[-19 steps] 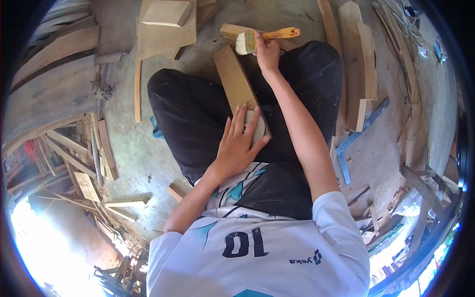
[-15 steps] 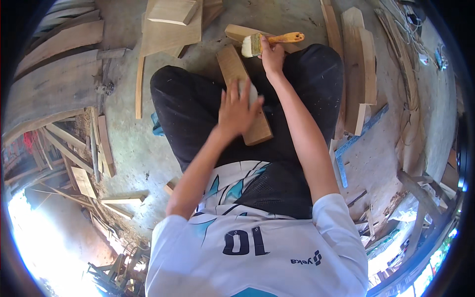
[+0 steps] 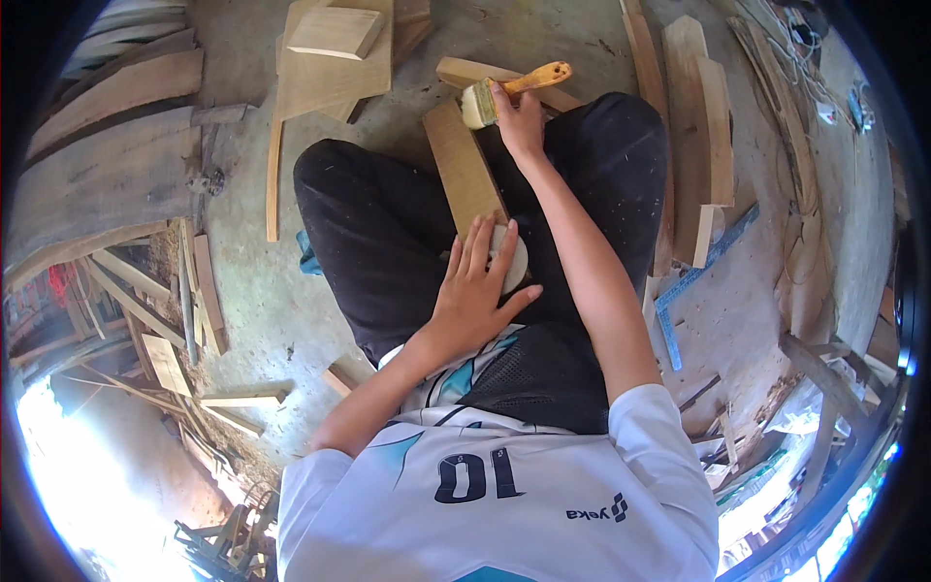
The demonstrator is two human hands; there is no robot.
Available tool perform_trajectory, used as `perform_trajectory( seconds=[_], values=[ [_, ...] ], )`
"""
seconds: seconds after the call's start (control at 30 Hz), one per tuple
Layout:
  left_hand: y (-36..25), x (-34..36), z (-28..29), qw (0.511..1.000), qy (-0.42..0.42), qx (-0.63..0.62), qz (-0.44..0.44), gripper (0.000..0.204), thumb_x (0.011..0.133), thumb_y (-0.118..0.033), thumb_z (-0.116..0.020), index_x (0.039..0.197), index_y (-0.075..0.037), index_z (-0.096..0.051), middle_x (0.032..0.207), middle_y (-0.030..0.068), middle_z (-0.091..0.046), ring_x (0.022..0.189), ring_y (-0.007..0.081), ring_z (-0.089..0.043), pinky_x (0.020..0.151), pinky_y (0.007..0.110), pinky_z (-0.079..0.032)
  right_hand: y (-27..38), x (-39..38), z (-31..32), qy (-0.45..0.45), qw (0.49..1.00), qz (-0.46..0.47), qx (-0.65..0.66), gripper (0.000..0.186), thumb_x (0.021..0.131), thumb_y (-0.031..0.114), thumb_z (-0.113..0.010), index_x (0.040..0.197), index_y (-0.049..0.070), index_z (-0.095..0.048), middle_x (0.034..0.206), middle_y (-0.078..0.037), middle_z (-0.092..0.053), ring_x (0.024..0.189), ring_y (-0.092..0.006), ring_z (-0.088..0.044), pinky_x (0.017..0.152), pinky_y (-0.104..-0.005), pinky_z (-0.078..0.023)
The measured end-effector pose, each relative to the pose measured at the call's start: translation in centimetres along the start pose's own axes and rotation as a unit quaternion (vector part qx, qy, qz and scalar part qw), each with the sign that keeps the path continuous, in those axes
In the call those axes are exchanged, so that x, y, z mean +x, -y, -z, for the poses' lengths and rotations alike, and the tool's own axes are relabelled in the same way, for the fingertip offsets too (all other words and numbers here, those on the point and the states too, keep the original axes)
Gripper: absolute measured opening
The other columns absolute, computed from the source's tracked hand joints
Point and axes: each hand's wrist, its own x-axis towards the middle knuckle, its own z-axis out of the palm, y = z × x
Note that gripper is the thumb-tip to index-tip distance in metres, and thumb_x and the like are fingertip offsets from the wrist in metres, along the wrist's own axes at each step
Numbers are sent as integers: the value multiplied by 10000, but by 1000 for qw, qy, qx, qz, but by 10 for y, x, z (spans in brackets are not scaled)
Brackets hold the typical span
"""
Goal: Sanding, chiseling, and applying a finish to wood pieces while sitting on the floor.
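Note:
Between my crossed legs lies a narrow wooden block, slanting from upper left to lower right. My left hand rests flat over the block's near end, fingers spread, on a round pale disc. Part of the disc is hidden under the fingers; its exact kind I cannot make out. My right hand is closed around a paintbrush with a yellow-orange handle and pale bristles. The bristles are close to the block's far end; whether they touch it I cannot tell.
Wooden boards are stacked at the far left, and a second block lies beyond the brush. More planks and a blue carpenter's square lie on my right. Scrap wood is on the left floor.
My left hand has slid toward me along the block with the pale disc, to its near end. My right hand has lowered the brush slightly left, and its handle now tilts up more.

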Motion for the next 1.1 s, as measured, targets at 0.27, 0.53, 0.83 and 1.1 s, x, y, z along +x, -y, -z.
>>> perform_trajectory(
  seconds=[0.27,0.53,0.83,1.1],
  values=[
    [106,133,-35,989,-21,33,141,712,983,-574,-333,1520,-112,-272,1528,245,-270,1432,402,-247,1150,542,-214,-21,13,3,-31,998,53,-3,354,891,299,-688,958,-44,-633,870,-176,-710,808,-263,-701,733,-387,-523],
    [87,97,-35,993,-18,18,119,764,952,-603,-399,1530,-127,-245,1534,267,-241,1439,420,-218,1157,540,-198,-17,9,10,-37,994,-5,100,294,940,228,-647,1014,-50,-589,910,-121,-686,824,-169,-648,760,-324,-501],
    [41,31,-11,998,2,-14,62,716,964,-544,-437,1523,-132,-263,1540,229,-241,1448,382,-216,1163,515,-205,-19,13,0,13,993,27,114,246,964,288,-608,1073,68,-584,877,13,-621,706,-44,-574,524,-208,-459],
    [132,150,-29,967,-53,16,248,820,935,-689,-292,1520,-114,-285,1561,235,-228,1464,369,-187,1177,528,-131,-17,6,1,17,1000,22,4,319,927,256,-657,999,-54,-639,908,-143,-707,829,-204,-678,761,-352,-522]
  ],
)
